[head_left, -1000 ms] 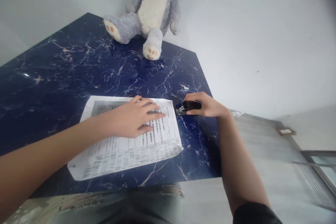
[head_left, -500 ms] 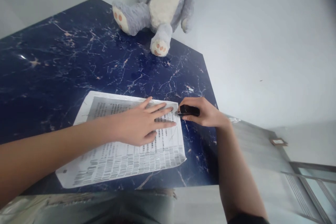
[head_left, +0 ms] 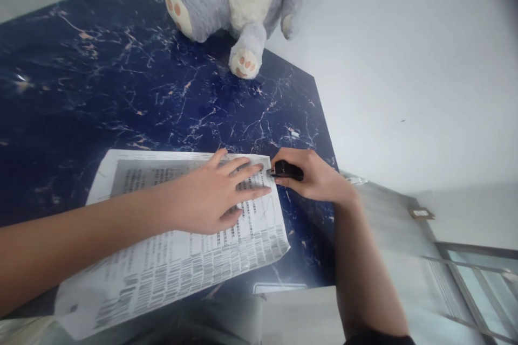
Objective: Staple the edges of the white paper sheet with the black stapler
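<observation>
Printed paper sheets lie on the dark blue marble-patterned table, with the lower left corner reaching past the front edge. My left hand rests flat on the print, its fingers spread toward the right edge. In my right hand is a black stapler, gripped from the right with the fingers wrapped round it. The stapler's tip meets the right edge of the paper near its upper corner. Whether its jaws are pressed together, I cannot tell.
A grey and cream plush toy sits at the back of the table against the wall. A small white object lies beyond my right hand. Below the right side is a floor with a small brown item on it.
The paper's left part has shifted left and toward me, its lower corner now over the front edge. My hands keep nearly the same places, the stapler still at the right edge.
</observation>
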Action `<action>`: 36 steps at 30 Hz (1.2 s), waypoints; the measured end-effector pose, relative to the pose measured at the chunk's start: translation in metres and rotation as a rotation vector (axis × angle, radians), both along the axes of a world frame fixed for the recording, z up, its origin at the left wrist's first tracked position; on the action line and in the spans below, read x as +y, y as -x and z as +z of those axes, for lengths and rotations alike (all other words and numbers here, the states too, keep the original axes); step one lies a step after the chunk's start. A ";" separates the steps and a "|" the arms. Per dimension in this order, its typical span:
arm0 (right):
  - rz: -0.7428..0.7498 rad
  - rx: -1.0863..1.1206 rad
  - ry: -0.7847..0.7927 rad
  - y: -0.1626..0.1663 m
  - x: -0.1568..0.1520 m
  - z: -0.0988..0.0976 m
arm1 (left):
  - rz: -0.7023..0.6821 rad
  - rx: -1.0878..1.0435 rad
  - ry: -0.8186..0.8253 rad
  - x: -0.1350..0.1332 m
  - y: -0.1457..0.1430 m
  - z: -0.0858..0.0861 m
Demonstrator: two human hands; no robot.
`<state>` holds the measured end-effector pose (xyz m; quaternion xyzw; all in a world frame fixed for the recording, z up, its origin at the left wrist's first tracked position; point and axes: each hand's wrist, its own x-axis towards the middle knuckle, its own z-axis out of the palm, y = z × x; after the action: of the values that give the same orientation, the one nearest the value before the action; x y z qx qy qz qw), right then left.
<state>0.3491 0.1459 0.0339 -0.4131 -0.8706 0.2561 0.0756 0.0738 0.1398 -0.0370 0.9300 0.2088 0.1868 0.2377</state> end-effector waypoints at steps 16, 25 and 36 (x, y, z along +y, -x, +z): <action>-0.295 0.004 0.023 0.026 -0.007 -0.007 | 0.053 0.204 -0.246 -0.007 -0.006 0.003; -0.264 -0.063 -0.066 0.029 -0.006 -0.010 | 0.021 0.179 -0.212 -0.005 -0.003 -0.003; -0.094 -0.035 -0.119 0.019 -0.001 -0.015 | -0.051 0.195 -0.186 0.003 0.002 -0.005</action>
<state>0.3297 0.1454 0.0191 -0.4527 -0.8652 0.1928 0.0964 0.0715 0.1432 -0.0422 0.9668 0.1891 0.1078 0.1336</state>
